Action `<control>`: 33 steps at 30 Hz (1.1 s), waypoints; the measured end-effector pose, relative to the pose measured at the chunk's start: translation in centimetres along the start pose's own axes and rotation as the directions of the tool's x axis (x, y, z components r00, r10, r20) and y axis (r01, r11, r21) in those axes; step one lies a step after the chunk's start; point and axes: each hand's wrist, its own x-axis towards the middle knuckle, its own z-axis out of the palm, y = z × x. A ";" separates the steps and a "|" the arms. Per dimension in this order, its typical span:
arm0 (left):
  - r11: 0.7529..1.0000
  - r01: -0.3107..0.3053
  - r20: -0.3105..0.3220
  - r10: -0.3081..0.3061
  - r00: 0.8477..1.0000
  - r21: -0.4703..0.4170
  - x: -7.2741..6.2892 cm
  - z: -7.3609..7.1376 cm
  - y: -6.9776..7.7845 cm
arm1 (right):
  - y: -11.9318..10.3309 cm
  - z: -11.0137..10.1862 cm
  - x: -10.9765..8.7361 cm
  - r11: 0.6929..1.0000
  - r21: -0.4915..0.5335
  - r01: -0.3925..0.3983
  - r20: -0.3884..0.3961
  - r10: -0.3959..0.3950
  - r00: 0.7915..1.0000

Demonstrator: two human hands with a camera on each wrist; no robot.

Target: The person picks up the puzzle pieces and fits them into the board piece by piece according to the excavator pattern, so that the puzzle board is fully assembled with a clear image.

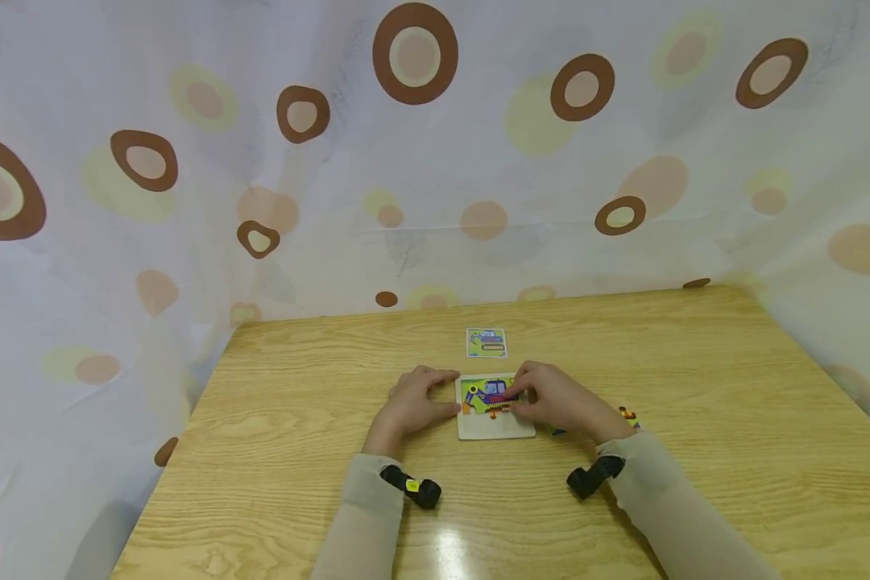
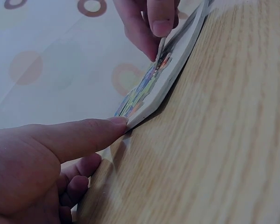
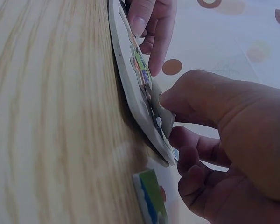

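Note:
A jigsaw puzzle board [image 1: 478, 432] with a pale frame lies on the table, its picture a purple and blue digger on green. My left hand [image 1: 411, 400] holds the board's left edge, thumb near the lower part and index finger at the upper corner. Over the right half of the board, my right hand [image 1: 557, 396] pinches a puzzle piece [image 3: 166, 114] between thumb and fingers. That piece stands tilted against the board, its grey back towards the right wrist view; its printed side is hidden there. Several fitted pieces [image 1: 482, 393] show left of the right hand.
A small picture card [image 1: 486, 342] with a similar digger lies behind the board. One green and blue loose piece [image 3: 151, 196] lies right of the board, partly under the right hand. Another colourful piece [image 1: 629, 417] shows beside the right wrist. A patterned curtain [image 1: 435, 161] hangs behind the wooden table [image 1: 297, 387].

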 end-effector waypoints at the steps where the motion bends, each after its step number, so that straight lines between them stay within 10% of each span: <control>1: 1.000 0.000 -0.001 0.000 1.000 0.001 0.0 0.0 0.0 | 0.0 0.0 0.0 1.000 0.001 -0.001 -0.001 0.001 1.000; 33: 1.000 0.002 -0.009 -0.002 1.000 -0.023 -0.1 0.0 0.1 | -0.2 -0.1 0.0 0.999 0.038 -0.032 -0.015 0.032 0.999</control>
